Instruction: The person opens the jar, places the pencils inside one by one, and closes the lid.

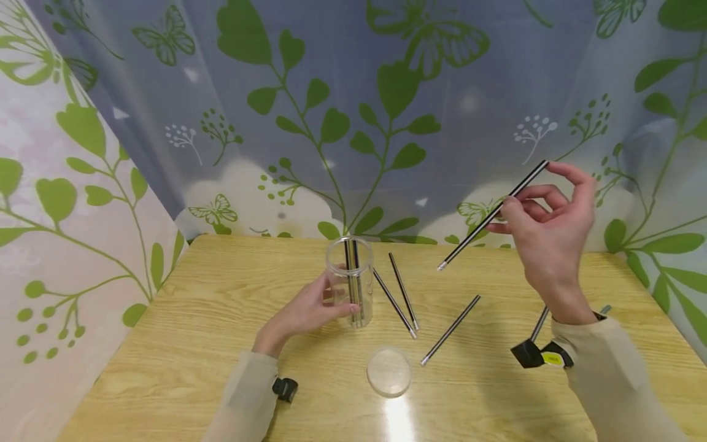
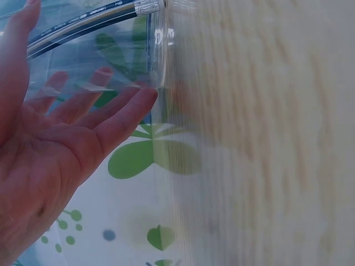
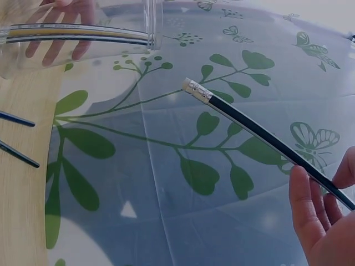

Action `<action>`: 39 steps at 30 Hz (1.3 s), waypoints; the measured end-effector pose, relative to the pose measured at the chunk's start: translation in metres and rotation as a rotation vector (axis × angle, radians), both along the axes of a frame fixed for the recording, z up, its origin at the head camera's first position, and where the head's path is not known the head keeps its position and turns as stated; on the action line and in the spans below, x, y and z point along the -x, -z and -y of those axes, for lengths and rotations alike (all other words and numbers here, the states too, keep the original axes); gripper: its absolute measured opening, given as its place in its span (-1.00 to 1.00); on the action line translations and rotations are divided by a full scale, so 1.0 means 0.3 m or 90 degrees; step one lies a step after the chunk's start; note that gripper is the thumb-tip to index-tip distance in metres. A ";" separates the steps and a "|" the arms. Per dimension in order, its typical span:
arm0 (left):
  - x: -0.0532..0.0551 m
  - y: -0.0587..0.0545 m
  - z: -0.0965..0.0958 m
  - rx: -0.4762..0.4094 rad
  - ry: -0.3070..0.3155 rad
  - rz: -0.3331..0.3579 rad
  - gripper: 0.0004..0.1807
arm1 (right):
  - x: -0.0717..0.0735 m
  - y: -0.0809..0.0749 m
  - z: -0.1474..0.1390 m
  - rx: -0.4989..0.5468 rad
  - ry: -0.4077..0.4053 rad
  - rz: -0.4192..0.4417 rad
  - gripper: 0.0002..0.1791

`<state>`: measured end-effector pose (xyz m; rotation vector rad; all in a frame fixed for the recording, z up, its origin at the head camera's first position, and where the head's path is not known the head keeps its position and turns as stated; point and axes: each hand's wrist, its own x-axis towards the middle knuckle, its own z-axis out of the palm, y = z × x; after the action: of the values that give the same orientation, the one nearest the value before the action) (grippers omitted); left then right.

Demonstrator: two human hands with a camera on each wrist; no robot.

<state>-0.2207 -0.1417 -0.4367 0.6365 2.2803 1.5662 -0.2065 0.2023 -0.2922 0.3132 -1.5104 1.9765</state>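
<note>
My left hand (image 1: 309, 309) holds a clear jar (image 1: 367, 291) upright on the table, its thumb at the front and its fingers around the far side. Inside the jar stand a few dark striped pencils (image 1: 355, 283). Up to the right and above the table, my right hand (image 1: 558, 230) pinches another striped pencil (image 1: 475, 233) between thumb and fingers. That pencil slants, with its white eraser end (image 3: 197, 90) low and pointing left toward the jar. A round clear lid (image 1: 389, 372) lies flat in front of the jar.
Two pencils (image 1: 403, 290) lie just right of the jar. One more pencil (image 1: 450, 330) lies nearer the front, and another pencil (image 1: 540, 322) is partly hidden by the right wrist. A leaf-patterned curtain (image 1: 309, 202) hangs along the back of the wooden table (image 1: 232, 276).
</note>
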 end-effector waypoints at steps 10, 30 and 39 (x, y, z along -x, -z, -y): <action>0.007 -0.004 -0.001 0.013 -0.010 -0.017 -0.14 | 0.016 -0.033 0.031 0.015 -0.008 -0.024 -0.32; 0.002 0.006 0.002 0.008 0.008 -0.014 -0.15 | 0.025 -0.048 0.128 -0.007 -0.024 -0.038 -0.33; 0.006 0.005 0.000 0.008 0.007 -0.016 -0.14 | 0.038 -0.056 0.182 -0.004 -0.032 -0.055 -0.36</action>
<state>-0.2226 -0.1418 -0.4383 0.6679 2.2989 1.5471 -0.2180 0.1477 -0.2756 0.4375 -1.4688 1.9716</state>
